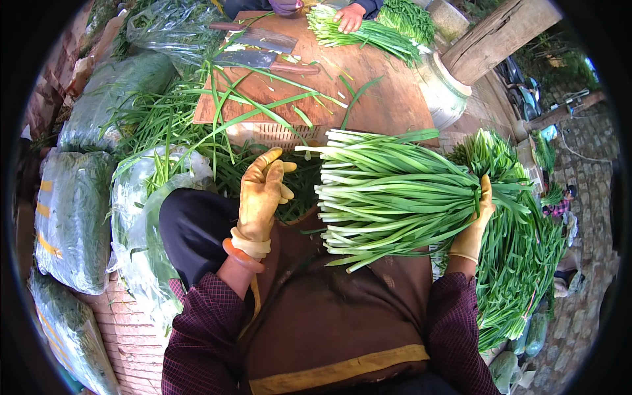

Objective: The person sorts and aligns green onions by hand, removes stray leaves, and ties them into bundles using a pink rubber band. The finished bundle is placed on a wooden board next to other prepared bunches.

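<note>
My right hand (pixel 478 217), in a yellowish rubber glove, grips a large bunch of Chinese chives (pixel 395 192) near its narrow, gathered leaf end. The pale cut stems fan out to the left over my brown apron (pixel 335 316). My left hand (pixel 266 182), gloved alike, is raised left of the stems with its fingers partly bent and nothing seen in it. One pale stem points from the bunch towards its fingers; a small gap lies between. Beyond the bunch, two cleavers, one a dark-bladed cleaver (pixel 247 59), lie on the wooden board (pixel 395 103) among loose leaves.
Across the board a co-worker's hand (pixel 350 18) rests on another chive bunch (pixel 365 37). Plastic-wrapped bundles (pixel 74 217) line the left side. More chives (pixel 518 256) are piled at the right. A ceramic jar (pixel 444 94) and a wooden post (pixel 498 39) stand at upper right.
</note>
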Demonstrator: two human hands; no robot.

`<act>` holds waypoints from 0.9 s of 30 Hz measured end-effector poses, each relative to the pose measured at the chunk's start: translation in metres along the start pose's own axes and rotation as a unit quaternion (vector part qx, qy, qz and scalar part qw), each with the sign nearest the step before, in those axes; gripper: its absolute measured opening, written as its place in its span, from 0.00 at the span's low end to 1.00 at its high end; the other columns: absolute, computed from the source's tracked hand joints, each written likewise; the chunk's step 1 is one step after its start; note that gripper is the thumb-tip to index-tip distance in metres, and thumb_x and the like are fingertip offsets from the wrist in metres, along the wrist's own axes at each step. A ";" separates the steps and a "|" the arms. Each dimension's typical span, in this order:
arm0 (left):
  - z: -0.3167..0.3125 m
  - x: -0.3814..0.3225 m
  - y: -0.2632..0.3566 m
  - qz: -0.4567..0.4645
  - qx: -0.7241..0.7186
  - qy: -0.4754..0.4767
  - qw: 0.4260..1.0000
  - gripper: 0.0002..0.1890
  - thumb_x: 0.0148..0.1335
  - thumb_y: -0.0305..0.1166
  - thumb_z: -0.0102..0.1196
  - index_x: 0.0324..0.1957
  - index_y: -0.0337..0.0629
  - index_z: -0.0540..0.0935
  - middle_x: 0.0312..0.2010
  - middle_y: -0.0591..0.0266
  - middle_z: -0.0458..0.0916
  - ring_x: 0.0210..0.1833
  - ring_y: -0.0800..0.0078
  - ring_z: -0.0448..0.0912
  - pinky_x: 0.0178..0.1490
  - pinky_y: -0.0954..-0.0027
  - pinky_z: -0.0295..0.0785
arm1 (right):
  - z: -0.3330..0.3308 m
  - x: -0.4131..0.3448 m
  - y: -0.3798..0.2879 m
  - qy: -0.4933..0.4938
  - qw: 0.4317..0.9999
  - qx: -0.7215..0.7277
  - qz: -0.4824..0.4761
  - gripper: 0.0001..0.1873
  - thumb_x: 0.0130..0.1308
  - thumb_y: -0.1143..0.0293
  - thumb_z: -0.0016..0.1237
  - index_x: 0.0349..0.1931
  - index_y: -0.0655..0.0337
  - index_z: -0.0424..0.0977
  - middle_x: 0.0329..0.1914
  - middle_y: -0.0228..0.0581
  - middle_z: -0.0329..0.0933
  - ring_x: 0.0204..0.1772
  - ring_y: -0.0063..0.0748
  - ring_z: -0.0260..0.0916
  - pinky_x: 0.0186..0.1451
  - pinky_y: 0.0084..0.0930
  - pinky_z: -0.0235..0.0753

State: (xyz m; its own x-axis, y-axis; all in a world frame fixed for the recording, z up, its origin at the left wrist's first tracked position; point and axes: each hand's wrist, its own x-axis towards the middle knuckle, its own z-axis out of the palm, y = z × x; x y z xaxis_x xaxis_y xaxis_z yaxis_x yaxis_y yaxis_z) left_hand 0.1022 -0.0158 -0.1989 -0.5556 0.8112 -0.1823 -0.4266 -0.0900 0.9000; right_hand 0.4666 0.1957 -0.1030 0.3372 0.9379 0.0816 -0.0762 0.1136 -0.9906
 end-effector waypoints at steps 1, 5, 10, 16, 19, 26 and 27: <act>-0.001 -0.005 0.001 -0.026 0.016 -0.014 0.999 0.18 0.74 0.35 0.52 0.59 0.35 0.76 0.35 0.58 0.85 0.20 0.84 0.75 0.25 0.81 0.70 | -0.002 0.001 0.000 0.013 1.000 -0.001 0.004 0.19 0.76 0.66 0.42 0.61 0.61 0.77 0.50 0.47 0.82 0.43 0.38 0.82 0.48 0.40 0.86; 0.005 -0.027 0.000 -0.055 0.068 -0.038 0.995 0.17 0.75 0.39 0.50 0.54 0.35 0.80 0.34 0.63 0.83 0.26 0.83 0.75 0.30 0.80 0.70 | -0.010 0.012 0.001 0.000 0.999 0.027 0.020 0.19 0.73 0.68 0.47 0.59 0.70 0.75 0.48 0.46 0.82 0.41 0.36 0.81 0.43 0.33 0.85; 0.014 -0.011 0.004 0.054 0.150 0.025 0.987 0.23 0.76 0.39 0.48 0.65 0.34 0.72 0.53 0.56 0.80 0.39 0.73 0.81 0.47 0.69 0.77 | -0.017 0.024 0.008 -0.037 0.997 0.070 0.003 0.18 0.72 0.69 0.45 0.55 0.72 0.77 0.48 0.47 0.83 0.42 0.38 0.82 0.47 0.35 0.85; 0.028 0.017 0.006 0.311 0.388 -0.081 0.864 0.17 0.69 0.32 0.55 0.56 0.36 0.81 0.49 0.46 0.85 0.54 0.49 0.81 0.61 0.58 0.73 | -0.014 0.022 0.006 -0.059 0.996 0.053 -0.036 0.19 0.71 0.60 0.53 0.48 0.70 0.81 0.40 0.44 0.84 0.37 0.37 0.82 0.42 0.35 0.84; 0.025 0.012 0.019 0.322 0.358 -0.087 0.872 0.06 0.62 0.26 0.59 0.41 0.41 0.84 0.38 0.54 0.87 0.44 0.53 0.84 0.51 0.58 0.77 | -0.010 0.017 -0.002 -0.047 0.994 0.092 -0.027 0.13 0.68 0.69 0.56 0.46 0.71 0.79 0.39 0.42 0.82 0.35 0.33 0.80 0.41 0.32 0.84; -0.014 -0.003 0.063 0.337 0.436 -0.153 0.821 0.06 0.59 0.26 0.60 0.38 0.40 0.84 0.30 0.55 0.82 0.37 0.53 0.80 0.44 0.60 0.73 | 0.003 0.010 -0.015 -0.065 0.993 0.090 -0.043 0.19 0.68 0.61 0.56 0.49 0.68 0.79 0.39 0.43 0.83 0.36 0.36 0.82 0.42 0.35 0.84; -0.023 -0.004 0.064 0.343 0.430 -0.147 0.822 0.05 0.60 0.26 0.60 0.39 0.39 0.84 0.30 0.57 0.82 0.36 0.57 0.80 0.43 0.62 0.73 | 0.004 0.010 -0.015 -0.066 0.992 0.098 -0.051 0.18 0.68 0.61 0.56 0.49 0.68 0.79 0.39 0.42 0.83 0.37 0.36 0.82 0.42 0.35 0.84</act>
State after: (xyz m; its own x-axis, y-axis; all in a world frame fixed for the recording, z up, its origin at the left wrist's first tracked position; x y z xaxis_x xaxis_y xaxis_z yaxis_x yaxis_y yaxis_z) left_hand 0.0611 -0.0380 -0.1492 -0.2043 0.8558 0.4752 0.6475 -0.2460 0.7212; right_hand 0.4674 0.2044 -0.0866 0.2279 0.9517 0.2059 -0.2333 0.2586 -0.9374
